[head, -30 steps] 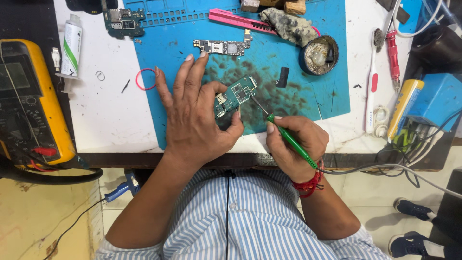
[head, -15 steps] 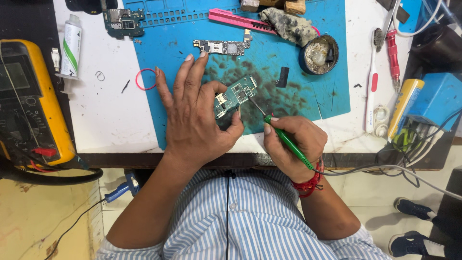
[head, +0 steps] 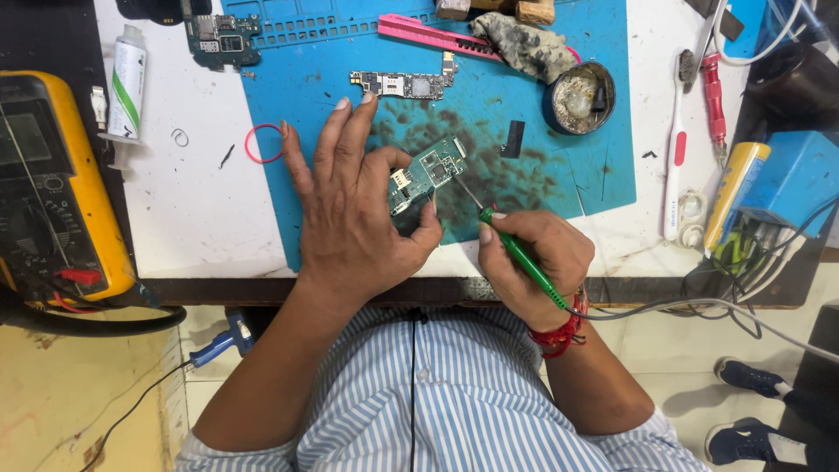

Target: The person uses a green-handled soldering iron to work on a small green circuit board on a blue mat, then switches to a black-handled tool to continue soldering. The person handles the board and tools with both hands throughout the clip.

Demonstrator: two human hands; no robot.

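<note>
The left hand [head: 354, 218] pinches a small green rectangular circuit board [head: 426, 173] on the blue rubber mat [head: 542, 166], near the counter's front edge [head: 227, 284]. The right hand [head: 529, 262] grips a green-handled soldering iron [head: 517, 255], tip beside the board.

Your left hand [head: 354, 214] lies palm down with the fingers spread and extended forward, the thumb tucked in toward the right and pinching. Your left forearm runs back bare toward your body, angled inward from the left. Your right hand [head: 529, 262] is curled in a pen-style grip, thumb and forefinger closed near the front, knuckles up. Your right wrist carries a red thread band [head: 559, 332].
</note>
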